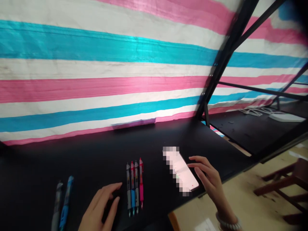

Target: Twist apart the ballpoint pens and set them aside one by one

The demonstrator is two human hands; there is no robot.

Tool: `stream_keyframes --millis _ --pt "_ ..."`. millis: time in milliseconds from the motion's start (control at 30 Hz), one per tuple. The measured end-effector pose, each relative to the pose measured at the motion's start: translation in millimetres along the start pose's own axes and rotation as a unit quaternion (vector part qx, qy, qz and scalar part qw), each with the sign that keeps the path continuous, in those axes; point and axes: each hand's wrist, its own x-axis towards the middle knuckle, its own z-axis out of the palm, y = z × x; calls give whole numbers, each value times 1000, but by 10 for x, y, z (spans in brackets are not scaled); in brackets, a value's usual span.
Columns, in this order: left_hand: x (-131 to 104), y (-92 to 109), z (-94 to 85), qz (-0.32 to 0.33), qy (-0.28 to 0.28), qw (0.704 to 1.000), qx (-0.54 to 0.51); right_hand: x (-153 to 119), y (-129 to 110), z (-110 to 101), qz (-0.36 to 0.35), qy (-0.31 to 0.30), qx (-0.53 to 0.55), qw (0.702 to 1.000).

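My left hand (102, 207) rests low over the black desk with its fingers apart, holding nothing. Just to its right, several click pens (134, 187) lie side by side, with grey, blue and pink grips. Left of that hand are two more pens, a grey one (57, 205) and a blue one (66, 205), slightly apart. A phone (184, 170) with a lit screen lies on the desk to the right, part of it blurred out. My right hand (208, 176), with a beaded bracelet on the wrist, is open, its fingertips at the phone's right edge; whether they touch it I cannot tell.
A striped plastic sheet (120, 70) hangs behind the black desk (101, 154). Black metal frame bars (222, 57) rise at the right. Beyond them another desk holds a white flat device (286, 117) and white cables (252, 111). A wooden stool (293, 179) stands on the floor.
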Motion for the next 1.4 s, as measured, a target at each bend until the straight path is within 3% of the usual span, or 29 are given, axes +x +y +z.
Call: stream_keyframes --millis 167,300,433,567,700,833,1000,1133,1233,1300,1400 --pt "207 6 47 168 -78 980 75 -19 -84 18 20 67 42 997" --pt "274 -3 38 197 -99 964 146 -30 -489 186 0 109 96 989" --pt "296 12 -51 191 -94 963 167 -22 -985 549 -45 49 129 989" --pt "274 -34 -90 209 -54 958 190 32 -1283 929 -90 -42 75 992" --pt "200 -63 -65 233 1 954 190 76 -1392 1087 -70 -98 36 992" --pt "165 68 -72 236 44 954 180 89 -1408 1126 -33 -141 65 987" --pt "244 244 -110 240 80 949 189 99 -1331 1225 71 -118 185 973" --pt "305 263 -75 177 83 973 121 110 -1255 1280 140 -97 233 957" --pt "274 260 -10 25 98 993 -58 116 -1203 1276 187 -75 264 943" --pt "226 265 41 -110 105 972 -182 116 -1175 1266 209 -61 281 935" --pt "169 282 126 -260 125 905 -312 113 -1155 1255 230 -50 303 923"
